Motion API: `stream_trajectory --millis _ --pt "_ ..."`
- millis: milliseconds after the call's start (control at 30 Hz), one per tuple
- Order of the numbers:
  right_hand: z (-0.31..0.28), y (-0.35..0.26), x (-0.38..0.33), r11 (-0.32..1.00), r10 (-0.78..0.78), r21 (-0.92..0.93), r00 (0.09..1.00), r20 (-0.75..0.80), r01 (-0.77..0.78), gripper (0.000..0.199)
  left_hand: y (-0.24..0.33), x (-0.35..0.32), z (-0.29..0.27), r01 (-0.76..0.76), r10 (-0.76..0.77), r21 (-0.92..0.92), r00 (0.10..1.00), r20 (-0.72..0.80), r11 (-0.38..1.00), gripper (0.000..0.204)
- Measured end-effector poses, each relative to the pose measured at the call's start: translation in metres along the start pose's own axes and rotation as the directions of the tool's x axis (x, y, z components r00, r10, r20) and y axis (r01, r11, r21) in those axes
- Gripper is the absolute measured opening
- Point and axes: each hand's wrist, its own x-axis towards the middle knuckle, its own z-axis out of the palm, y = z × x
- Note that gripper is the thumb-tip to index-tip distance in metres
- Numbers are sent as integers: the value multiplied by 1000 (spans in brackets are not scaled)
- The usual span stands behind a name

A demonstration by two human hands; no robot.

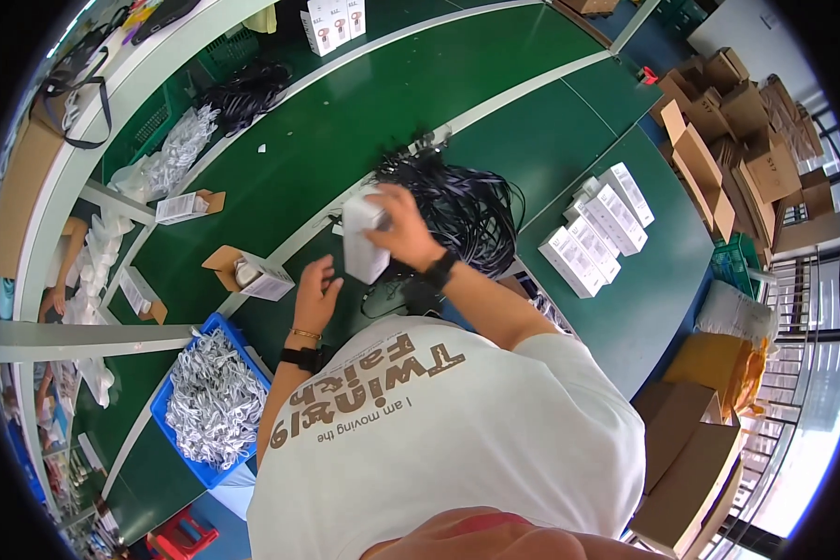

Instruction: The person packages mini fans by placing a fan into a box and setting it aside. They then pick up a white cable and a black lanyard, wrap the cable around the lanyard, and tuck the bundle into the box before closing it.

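My right hand [401, 227] grips a white box [362, 247] from its right side, holding it upright over the green table; the box is slightly blurred. Just left of its lower end is my left hand [317, 294], fingers apart and holding nothing. A large tangle of black straps [471, 210] lies beyond and right of my right hand. To the left, an open box [257, 277] on its side has its brown flaps spread and a whitish item at its mouth. Several closed white boxes [595, 229] lie grouped on the table at the right.
A blue basket [161, 403] full of white cables stands at the left. Further left are two more open boxes [189, 206] [142, 295], plastic-wrapped bundles [185, 149] and a shelf post [93, 338]. Cardboard cartons [686, 457] crowd the floor at the right. Another person's arm [65, 266] shows past the shelf.
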Motion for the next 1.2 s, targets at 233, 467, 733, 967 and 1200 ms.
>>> stream_trajectory --millis 233,467,733,967,1200 --pt "-215 -17 9 946 211 -276 969 129 -169 52 -45 -41 23 -199 -24 542 926 376 817 42" --pt "-325 69 -36 261 642 -958 762 82 -117 29 -55 -40 48 -160 -85 615 933 350 772 14" --pt "-142 86 -15 821 474 -502 815 333 -273 18 -64 -43 48 58 -157 588 981 118 807 9" --pt "-81 99 0 778 342 -622 771 537 89 20 -22 -63 2 217 -163 363 971 -173 906 11" --pt "-89 -4 65 834 -62 -459 879 472 306 15 55 -34 -28 131 -73 233 967 -244 964 22"
